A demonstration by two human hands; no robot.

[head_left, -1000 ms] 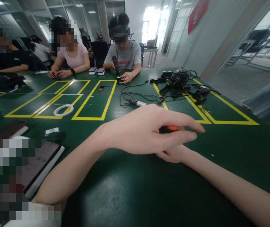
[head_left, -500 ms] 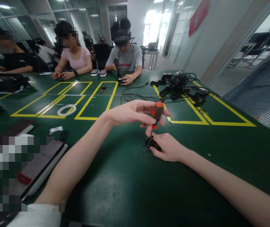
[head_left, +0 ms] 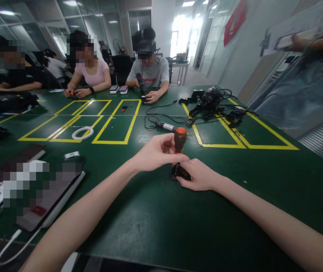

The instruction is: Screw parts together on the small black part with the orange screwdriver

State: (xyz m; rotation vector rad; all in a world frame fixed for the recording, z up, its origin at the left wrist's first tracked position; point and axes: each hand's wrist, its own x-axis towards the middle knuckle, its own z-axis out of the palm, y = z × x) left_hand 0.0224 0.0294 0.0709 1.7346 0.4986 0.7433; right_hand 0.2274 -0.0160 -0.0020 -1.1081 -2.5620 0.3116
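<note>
My left hand [head_left: 161, 152] is closed around an orange and black screwdriver [head_left: 180, 139], which stands nearly upright with its shaft pointing down. Below it, a small round black part [head_left: 174, 172] rests on the green table [head_left: 138, 211]. My right hand [head_left: 198, 174] pinches this part from the right, and its fingers cover much of it. The screwdriver's shaft meets the part close to my right fingertips; the tip itself is too small to make out.
Just behind my left hand lies a soldering-iron-like tool [head_left: 165, 126] with a cable. Tangled black cables [head_left: 210, 100] sit at the back right. A white tape ring [head_left: 82, 132] and phone-like devices [head_left: 50, 196] are on the left. Co-workers [head_left: 151, 71] sit opposite; another person [head_left: 300, 75] stands right.
My left hand has lowered and shifted slightly left, bringing the screwdriver more upright. The tool behind it has come into sight. A person at the right shows more. My right hand keeps its hold.
</note>
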